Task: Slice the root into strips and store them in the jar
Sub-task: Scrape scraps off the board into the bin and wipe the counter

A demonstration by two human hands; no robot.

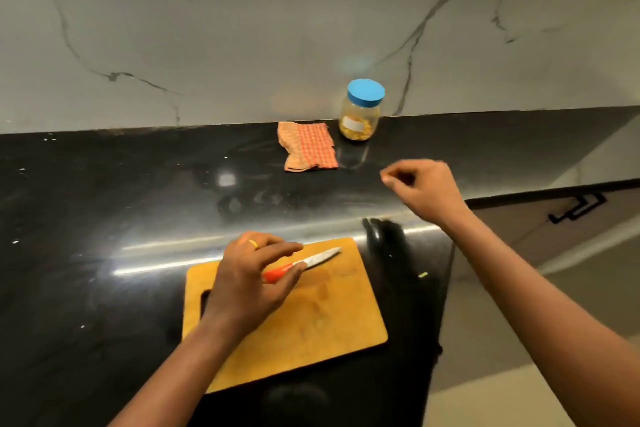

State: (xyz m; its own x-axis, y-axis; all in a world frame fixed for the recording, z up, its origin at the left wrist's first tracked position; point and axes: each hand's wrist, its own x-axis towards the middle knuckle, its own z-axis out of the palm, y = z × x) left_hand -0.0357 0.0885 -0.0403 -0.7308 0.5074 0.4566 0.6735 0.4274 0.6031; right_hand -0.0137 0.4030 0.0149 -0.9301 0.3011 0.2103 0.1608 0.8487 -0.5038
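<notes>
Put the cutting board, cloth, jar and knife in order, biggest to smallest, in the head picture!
1. cutting board
2. cloth and jar: about alike; both sit farther away
3. knife: slimmest, handle partly hidden by the left hand

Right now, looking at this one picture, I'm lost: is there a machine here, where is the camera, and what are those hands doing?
There is no machine here. A person works with two bare hands, and the single picture comes from a camera worn on their head, looking forward and down. The left hand grips the orange handle of a small steel knife, which rests on a tan wooden cutting board on the glossy black stone counter. The right hand hangs above the counter with curled fingers; whether it pinches anything is too small to tell. At the counter's back edge stands a clear jar with its blue lid on and yellow pieces inside, beside a folded orange checked cloth. No root shows on the board.
</notes>
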